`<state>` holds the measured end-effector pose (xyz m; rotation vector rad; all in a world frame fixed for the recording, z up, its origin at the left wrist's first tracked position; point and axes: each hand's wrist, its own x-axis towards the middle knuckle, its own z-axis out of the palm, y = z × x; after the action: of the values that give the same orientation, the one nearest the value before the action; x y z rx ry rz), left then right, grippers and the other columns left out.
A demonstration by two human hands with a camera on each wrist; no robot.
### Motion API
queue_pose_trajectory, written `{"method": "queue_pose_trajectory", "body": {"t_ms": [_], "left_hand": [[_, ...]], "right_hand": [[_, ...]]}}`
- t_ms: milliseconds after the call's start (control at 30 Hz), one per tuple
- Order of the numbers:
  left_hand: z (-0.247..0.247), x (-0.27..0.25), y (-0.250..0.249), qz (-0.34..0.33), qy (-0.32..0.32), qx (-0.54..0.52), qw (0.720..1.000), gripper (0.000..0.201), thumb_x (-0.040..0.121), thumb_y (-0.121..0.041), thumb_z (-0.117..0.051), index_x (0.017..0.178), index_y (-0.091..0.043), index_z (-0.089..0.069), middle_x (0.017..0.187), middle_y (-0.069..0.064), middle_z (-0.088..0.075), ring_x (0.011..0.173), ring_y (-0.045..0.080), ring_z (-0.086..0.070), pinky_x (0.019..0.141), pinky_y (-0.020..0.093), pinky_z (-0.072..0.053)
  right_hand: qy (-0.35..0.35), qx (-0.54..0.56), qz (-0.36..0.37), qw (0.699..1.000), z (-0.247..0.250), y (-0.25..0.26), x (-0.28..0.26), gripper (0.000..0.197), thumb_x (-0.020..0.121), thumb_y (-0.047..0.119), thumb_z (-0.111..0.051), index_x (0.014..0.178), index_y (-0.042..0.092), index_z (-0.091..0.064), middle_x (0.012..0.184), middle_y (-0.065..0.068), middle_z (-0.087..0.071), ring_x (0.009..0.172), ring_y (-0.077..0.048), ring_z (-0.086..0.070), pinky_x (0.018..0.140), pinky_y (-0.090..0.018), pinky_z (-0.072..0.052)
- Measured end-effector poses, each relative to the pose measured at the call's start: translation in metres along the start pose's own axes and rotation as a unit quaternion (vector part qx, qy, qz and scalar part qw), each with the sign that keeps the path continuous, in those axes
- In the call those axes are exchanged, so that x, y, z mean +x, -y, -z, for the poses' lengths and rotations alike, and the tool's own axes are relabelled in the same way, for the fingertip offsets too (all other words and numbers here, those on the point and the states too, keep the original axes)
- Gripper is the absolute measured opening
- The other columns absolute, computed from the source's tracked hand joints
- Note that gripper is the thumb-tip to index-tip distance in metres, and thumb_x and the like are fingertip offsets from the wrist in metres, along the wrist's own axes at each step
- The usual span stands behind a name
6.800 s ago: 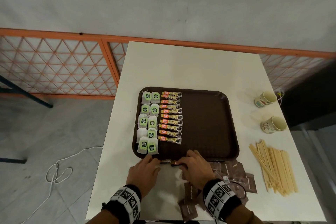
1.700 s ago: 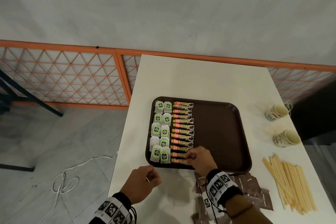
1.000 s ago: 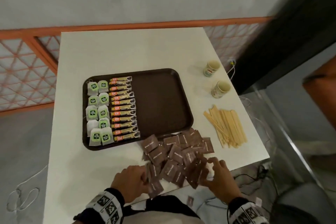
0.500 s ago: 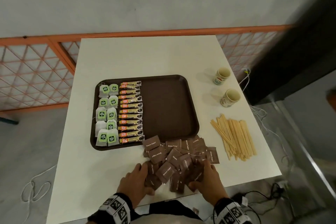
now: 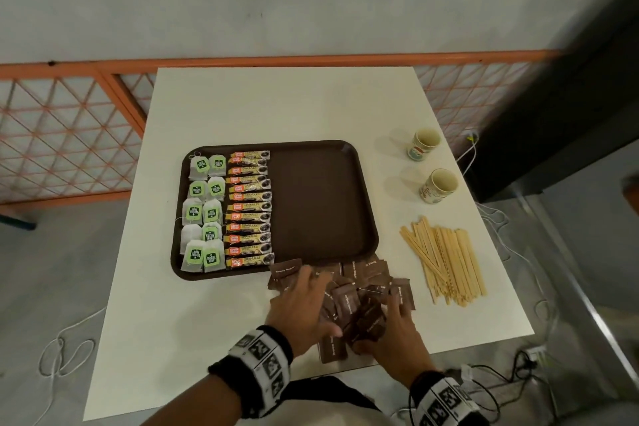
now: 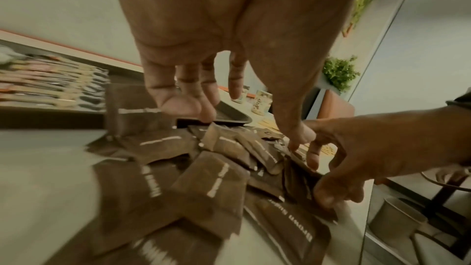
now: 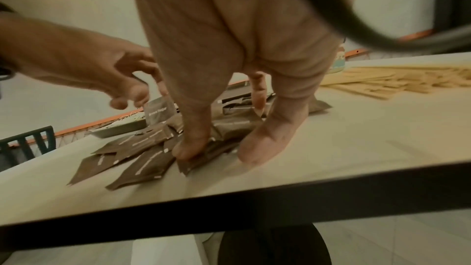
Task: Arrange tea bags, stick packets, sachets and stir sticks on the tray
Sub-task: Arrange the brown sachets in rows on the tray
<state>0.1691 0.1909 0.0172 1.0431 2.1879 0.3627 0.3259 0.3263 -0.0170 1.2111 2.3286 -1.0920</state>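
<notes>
A brown tray point(image 5: 318, 201) lies mid-table; its right half is bare. Green-tagged tea bags point(image 5: 202, 211) fill two columns at its left, and stick packets point(image 5: 249, 208) form one column beside them. Brown sachets point(image 5: 366, 270) lie in a loose pile between the tray and the table's front edge. My left hand point(image 5: 321, 301) hovers over the pile's left side, fingers spread and relaxed point(image 6: 178, 104), touching the sachets point(image 6: 211, 184). My right hand point(image 5: 377, 322) pinches a bunch of sachets point(image 7: 145, 166) between thumb point(image 7: 190, 148) and fingers. Wooden stir sticks point(image 5: 446, 263) lie to the right.
Two paper cups point(image 5: 423, 144) point(image 5: 439, 185) stand at the table's right side, behind the stir sticks. The sachet pile reaches close to the table's front edge point(image 7: 229, 198). An orange lattice fence point(image 5: 69, 135) runs behind the table. Cables lie on the floor.
The last stick packet went onto the tray, then both hands dropped to the sachet pile. Since half a second ago they have closed in on it, the left sliding further over it.
</notes>
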Motion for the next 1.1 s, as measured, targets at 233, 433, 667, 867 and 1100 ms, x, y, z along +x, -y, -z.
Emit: {"method": "queue_pose_trajectory", "body": {"t_ms": [233, 433, 667, 867, 1100], "left_hand": [[-0.017, 0.036, -0.02, 0.055, 0.012, 0.071, 0.996, 0.077, 0.085, -0.046, -0.068, 0.146, -0.03, -0.022, 0.149, 0.01, -0.014, 0.13, 0.033, -0.04, 0.096, 0.049, -0.047], [-0.019, 0.046, -0.021, 0.053, -0.005, 0.066, 0.996, 0.069, 0.082, -0.038, -0.073, 0.136, -0.023, -0.031, 0.137, 0.006, -0.03, 0.117, 0.03, -0.054, 0.088, 0.045, -0.049], [-0.028, 0.052, -0.011, 0.024, -0.008, 0.008, 1.0, 0.049, 0.079, -0.03, -0.075, 0.118, -0.022, -0.046, 0.128, 0.002, -0.032, 0.108, 0.027, -0.056, 0.091, 0.038, -0.051], [-0.03, 0.056, -0.004, -0.033, -0.029, -0.034, 0.998, 0.026, 0.082, -0.032, -0.07, 0.088, -0.029, -0.044, 0.105, -0.007, -0.057, 0.098, 0.016, -0.054, 0.081, 0.03, -0.044], [-0.008, 0.057, 0.001, -0.025, -0.018, -0.13, 0.991, 0.021, 0.081, -0.035, -0.067, 0.083, -0.027, -0.047, 0.082, -0.007, -0.065, 0.079, 0.015, -0.061, 0.069, 0.031, -0.048]], "right_hand": [[-0.042, 0.032, -0.024, 0.998, -0.005, 0.016, 0.013, 0.089, 0.06, 0.037, -0.09, 0.131, 0.025, -0.038, 0.135, -0.002, -0.037, 0.117, -0.022, -0.052, 0.1, -0.038, -0.049], [-0.069, 0.109, -0.055, 0.99, -0.002, 0.0, 0.007, 0.094, 0.068, 0.038, -0.086, 0.144, 0.02, -0.034, 0.137, 0.0, -0.046, 0.129, -0.02, -0.043, 0.108, -0.035, -0.041], [-0.06, 0.085, -0.094, 0.99, -0.016, 0.011, 0.017, 0.08, 0.071, 0.019, -0.085, 0.134, 0.018, -0.036, 0.129, -0.005, -0.057, 0.118, -0.023, -0.058, 0.1, -0.035, -0.05], [-0.031, 0.024, -0.049, 0.998, -0.015, 0.009, 0.029, 0.04, 0.071, 0.032, -0.076, 0.108, 0.028, -0.061, 0.092, 0.014, -0.067, 0.089, -0.008, -0.067, 0.079, -0.025, -0.056], [0.008, 0.028, -0.023, 0.999, -0.002, 0.004, 0.037, 0.018, 0.076, 0.024, -0.077, 0.091, 0.028, -0.068, 0.084, 0.012, -0.064, 0.079, -0.007, -0.059, 0.057, -0.007, -0.035]]}}
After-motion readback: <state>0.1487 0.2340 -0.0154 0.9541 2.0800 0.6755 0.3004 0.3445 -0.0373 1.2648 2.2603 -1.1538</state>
